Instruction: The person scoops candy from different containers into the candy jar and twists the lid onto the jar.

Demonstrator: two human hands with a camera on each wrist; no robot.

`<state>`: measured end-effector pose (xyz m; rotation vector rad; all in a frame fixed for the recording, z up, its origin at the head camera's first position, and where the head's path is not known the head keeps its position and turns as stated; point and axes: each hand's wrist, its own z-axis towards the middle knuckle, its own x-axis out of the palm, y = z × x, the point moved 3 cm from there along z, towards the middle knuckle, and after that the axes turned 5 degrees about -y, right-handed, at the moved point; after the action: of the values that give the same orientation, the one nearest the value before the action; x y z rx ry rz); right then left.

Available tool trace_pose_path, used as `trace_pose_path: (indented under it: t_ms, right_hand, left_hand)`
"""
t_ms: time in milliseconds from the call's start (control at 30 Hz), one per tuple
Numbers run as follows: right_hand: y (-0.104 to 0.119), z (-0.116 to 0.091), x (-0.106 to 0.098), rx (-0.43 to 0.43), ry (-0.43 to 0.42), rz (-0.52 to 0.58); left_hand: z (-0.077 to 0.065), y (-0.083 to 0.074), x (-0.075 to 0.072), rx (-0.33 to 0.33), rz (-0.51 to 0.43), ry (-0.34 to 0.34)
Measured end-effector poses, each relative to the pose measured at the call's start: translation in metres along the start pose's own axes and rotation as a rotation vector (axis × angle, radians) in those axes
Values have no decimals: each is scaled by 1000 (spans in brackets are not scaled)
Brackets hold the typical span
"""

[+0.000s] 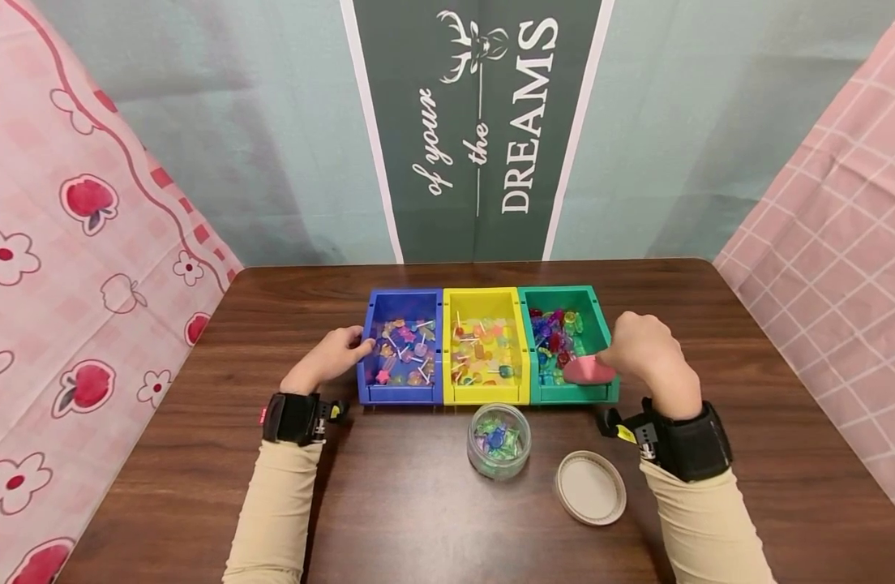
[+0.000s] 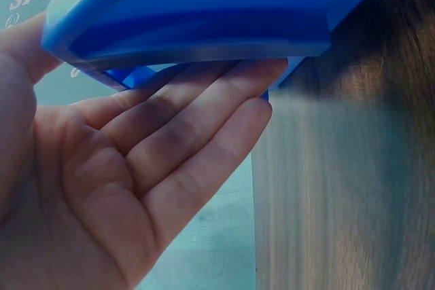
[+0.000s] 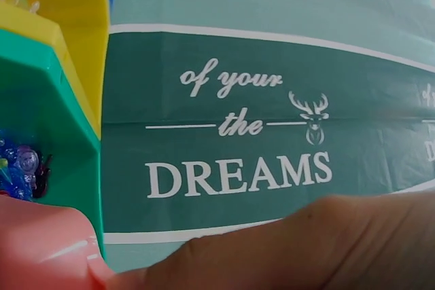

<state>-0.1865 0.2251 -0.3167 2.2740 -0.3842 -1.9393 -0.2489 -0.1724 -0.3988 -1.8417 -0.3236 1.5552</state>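
While the green bin stands at the right end of its row, a pink scoop lies over its front right part, the blade among translucent candy-shaped pieces in purple, red, blue and green. Handle: hidden from the head view by the right hand, which pinches the scoop at its right end, thumb extended along it, other fingers curled under and largely out of sight.

Yellow bin: centre of the row, touching the green; contains lollipop shapes and other small pale pieces.

Blue bin: left end, touching the yellow; similar lollipops and a pink star. Left hand at its outer left side, fingers nearly straight, lying side by side against the plastic; how firmly the thumb presses cannot be told.

Jar: transparent, round, uncovered, just in front of the yellow and green bins; green, purple and blue pieces inside.

Lid: round, pale, lying flat near the jar, to its right.

Table: dark brown wood grain, beneath all the above.

Worn by the person: beige sleeves, black wrist bands.

Surround: blue-green cloth behind, with a dark panel lettered "of your the DREAMS" and a deer head; pink flowered and apple-printed cloth left; pink gridded cloth right.
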Motion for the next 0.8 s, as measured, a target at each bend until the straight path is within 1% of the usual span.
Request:
trace_pose_path:
  t_ms: [167, 300, 800]
  right_hand:
    - [3, 5, 3, 23, 31, -2]
    - [3, 6, 6, 37, 40, 6]
    - [1, 5, 14, 54, 16, 21]
  left_hand:
    - [0, 1, 0, -4, -4, -8]
    - [0, 1, 0, -10, -6, -7]
    - [1, 3, 1, -7, -1, -4]
